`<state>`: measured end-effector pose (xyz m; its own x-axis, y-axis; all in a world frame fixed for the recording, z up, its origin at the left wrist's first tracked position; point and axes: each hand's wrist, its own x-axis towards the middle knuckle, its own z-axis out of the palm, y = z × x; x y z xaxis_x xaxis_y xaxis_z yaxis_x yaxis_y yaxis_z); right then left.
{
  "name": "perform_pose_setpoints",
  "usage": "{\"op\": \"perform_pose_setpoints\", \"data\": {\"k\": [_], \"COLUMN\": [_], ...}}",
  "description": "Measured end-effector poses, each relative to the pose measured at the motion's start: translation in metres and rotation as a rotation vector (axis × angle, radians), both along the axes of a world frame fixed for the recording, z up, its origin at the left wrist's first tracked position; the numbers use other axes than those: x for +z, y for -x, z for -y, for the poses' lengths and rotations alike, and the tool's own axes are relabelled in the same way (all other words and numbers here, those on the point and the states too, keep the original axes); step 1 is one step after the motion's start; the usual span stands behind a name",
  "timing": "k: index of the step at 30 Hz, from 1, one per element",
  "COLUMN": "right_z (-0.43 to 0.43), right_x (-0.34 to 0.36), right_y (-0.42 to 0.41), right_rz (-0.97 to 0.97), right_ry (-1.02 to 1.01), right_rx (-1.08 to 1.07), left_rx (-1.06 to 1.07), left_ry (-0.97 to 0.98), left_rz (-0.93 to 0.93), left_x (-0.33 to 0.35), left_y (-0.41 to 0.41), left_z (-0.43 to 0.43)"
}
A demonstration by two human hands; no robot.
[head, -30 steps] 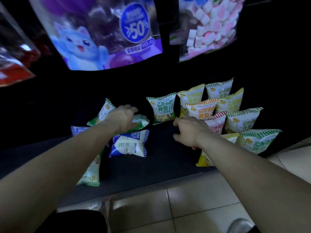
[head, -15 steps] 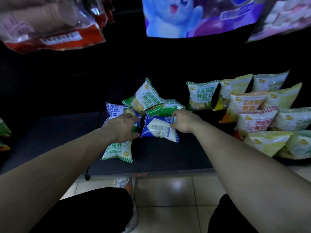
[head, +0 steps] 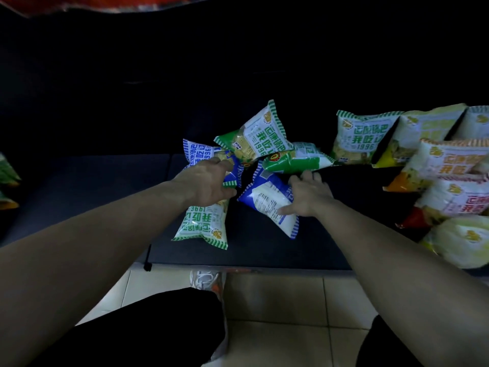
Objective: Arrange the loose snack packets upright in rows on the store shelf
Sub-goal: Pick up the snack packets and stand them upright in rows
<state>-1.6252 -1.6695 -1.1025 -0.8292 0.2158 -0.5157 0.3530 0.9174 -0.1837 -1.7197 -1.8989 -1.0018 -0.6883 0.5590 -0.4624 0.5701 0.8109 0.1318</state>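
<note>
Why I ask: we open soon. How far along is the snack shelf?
Done: standing rows on the right. In hand: the left hand is at the blue-striped packet, the right hand touches the blue packet. Remaining: both, plus three green packets, lie loose.

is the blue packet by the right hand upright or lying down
Lying down: the blue packet rests back label up on the shelf, right hand touching it.
</note>
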Motion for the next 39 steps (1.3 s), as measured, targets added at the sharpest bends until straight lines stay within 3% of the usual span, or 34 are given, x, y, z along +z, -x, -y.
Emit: {"op": "perform_pose_setpoints", "data": {"k": [5,16,24,30,35,39], "right_z": [0.009,-0.014,-0.031,-0.042,-0.059,-0.083], "right_x": [0.001,0.053,0.133,0.162,0.171,0.177], "right_y": [-0.005,-0.033,-0.071,-0.103,-0.124,-0.134], "right_rz": [0.106,0.044,-0.160,-0.219,-0.218,-0.262], "right_ry": [0.183,-0.009,-0.021,-0.095,-0.122,-0.086], "right_rx": [-0.092,0.217,0.274,0.339,0.314,0.183], "left_rx": [-0.018,-0.009,-0.086,-0.085,-0.118,-0.151], "left_ry": [0.037,0.027,-0.242,-0.375,-0.339,-0.299], "left_rz": [0.001,-0.001,-0.012,0.151,0.108,-0.039], "left_x": [0.003,0.025,0.051,0.065,0.078,0.086], "left_y": [-0.007,-0.020,-0.057,-0.083,-0.099,-0.117], "left_z": [0.000,-0.002,-0.030,-0.063,-0.080,-0.089]}}
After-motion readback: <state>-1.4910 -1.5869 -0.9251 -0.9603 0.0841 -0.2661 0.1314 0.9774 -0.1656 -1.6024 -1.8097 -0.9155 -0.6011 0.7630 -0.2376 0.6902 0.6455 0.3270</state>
